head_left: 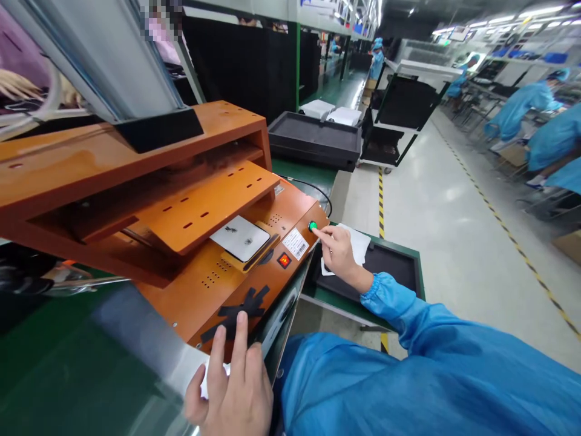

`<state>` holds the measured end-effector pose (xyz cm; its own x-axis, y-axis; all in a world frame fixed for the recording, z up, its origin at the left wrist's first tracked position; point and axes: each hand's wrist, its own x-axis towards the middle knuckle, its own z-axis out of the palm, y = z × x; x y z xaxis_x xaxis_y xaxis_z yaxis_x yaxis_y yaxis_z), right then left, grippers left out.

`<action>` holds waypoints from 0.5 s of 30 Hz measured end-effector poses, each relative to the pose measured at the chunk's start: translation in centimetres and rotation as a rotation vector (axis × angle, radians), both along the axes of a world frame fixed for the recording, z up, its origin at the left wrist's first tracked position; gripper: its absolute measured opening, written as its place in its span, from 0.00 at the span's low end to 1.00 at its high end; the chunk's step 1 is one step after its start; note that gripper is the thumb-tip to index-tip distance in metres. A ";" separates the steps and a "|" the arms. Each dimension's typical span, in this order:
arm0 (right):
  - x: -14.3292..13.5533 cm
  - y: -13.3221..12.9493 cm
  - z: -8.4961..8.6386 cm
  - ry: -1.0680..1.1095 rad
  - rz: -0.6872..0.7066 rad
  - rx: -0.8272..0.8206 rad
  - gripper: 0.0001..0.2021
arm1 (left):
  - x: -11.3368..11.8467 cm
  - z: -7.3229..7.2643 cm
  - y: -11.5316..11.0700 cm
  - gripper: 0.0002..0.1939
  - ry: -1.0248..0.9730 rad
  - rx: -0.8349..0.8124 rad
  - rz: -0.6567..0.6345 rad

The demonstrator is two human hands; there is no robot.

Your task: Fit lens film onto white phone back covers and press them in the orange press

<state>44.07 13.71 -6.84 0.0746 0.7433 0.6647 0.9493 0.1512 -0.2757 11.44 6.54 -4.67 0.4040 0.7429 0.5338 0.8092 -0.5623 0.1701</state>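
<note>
An orange machine [181, 315] stands on the bench before me. The stretched index finger of my right hand [341, 254] touches the green button [313, 226] on its front panel; the other fingers are loosely bent and hold nothing. My left hand [238, 387] is open, fingers spread, close to strips of black tape [240, 313] on the machine's front edge. Something white shows partly behind that hand, too hidden to name. A flat white panel [244, 238] with dark marks lies under the orange plate [213, 203]. Between the hands a red switch [284, 260] is lit.
A dark tray [393, 266] holding white pieces [356, 242] is beside my right hand. Another black tray [313, 142] sits farther along the bench, near a trolley [406, 103]. A grey column [113, 54] rises above the machine. People in blue gowns [521, 112] work at right.
</note>
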 end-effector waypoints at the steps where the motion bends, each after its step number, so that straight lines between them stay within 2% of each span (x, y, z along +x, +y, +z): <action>1: 0.1 0.3 0.0 0.002 -0.012 -0.018 0.24 | 0.0 0.0 0.0 0.07 -0.013 -0.006 0.006; 5: 0.9 1.2 0.8 0.035 0.047 -0.078 0.24 | 0.0 0.5 0.2 0.06 -0.025 -0.005 -0.010; 7: 1.1 0.3 1.4 0.124 0.112 -0.055 0.21 | 0.0 1.2 -0.2 0.05 0.024 0.022 -0.022; 8: 0.8 -0.9 1.6 0.185 0.176 -0.045 0.19 | 0.0 1.5 -0.6 0.04 0.033 0.030 -0.017; 10: -0.6 -4.4 1.7 0.332 0.397 -0.106 0.18 | 0.6 1.9 -1.6 0.04 -0.002 0.022 0.005; 12: -3.3 -8.9 1.3 0.551 0.653 -0.307 0.22 | 1.8 1.7 -2.8 0.06 -0.077 -0.022 -0.016; 13: -4.8 -10.9 0.9 0.735 0.684 -0.420 0.26 | 2.7 1.3 -3.4 0.07 -0.105 -0.063 -0.066; 15: -6.9 -14.0 -0.3 1.085 0.593 -0.560 0.23 | 4.5 0.4 -4.3 0.09 -0.123 -0.172 -0.195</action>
<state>37.19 -0.27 -7.09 -0.0600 0.9952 0.0771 0.0480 0.0801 -0.9956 15.93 2.24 -4.29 0.4883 0.7414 0.4603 0.6561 -0.6597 0.3665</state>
